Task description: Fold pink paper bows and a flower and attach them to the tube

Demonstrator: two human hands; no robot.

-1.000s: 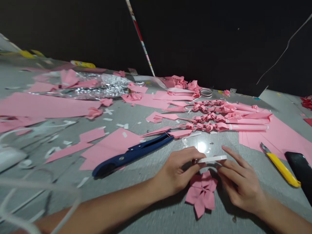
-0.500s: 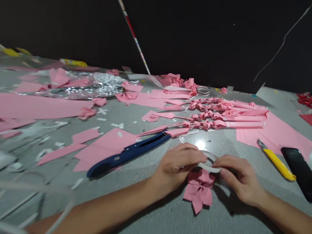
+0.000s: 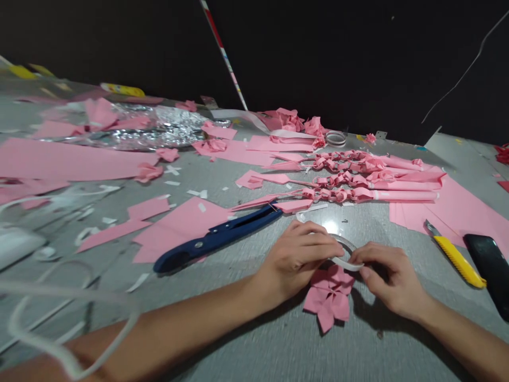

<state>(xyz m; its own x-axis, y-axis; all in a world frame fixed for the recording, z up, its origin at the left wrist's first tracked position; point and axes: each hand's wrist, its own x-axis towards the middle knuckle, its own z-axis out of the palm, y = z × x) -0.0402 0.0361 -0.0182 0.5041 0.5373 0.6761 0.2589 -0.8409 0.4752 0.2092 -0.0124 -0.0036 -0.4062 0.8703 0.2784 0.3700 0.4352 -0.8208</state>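
My left hand (image 3: 300, 257) grips the left side of a white tape roll (image 3: 347, 262), its fingers bent over the rim. On the opposite side, my right hand (image 3: 392, 278) pinches the ring between thumb and fingers. The roll is tilted just above the table. A pink paper flower (image 3: 328, 300) with pointed petals lies below it, between my hands, its upper edge close to the roll. Both hands hide parts of the roll.
A dark blue tool (image 3: 207, 243) lies left of my hands. Pink paper chains (image 3: 338, 180) stretch behind them. To the right are a yellow cutter (image 3: 461, 262) and a black phone (image 3: 487, 270). White cable loops (image 3: 51, 342) cross the lower left. Silver foil (image 3: 159, 127) lies farther back.
The whole view has shifted, so the table's objects appear higher and slightly farther right. Both hands still hold the tape roll, with little change in their grip.
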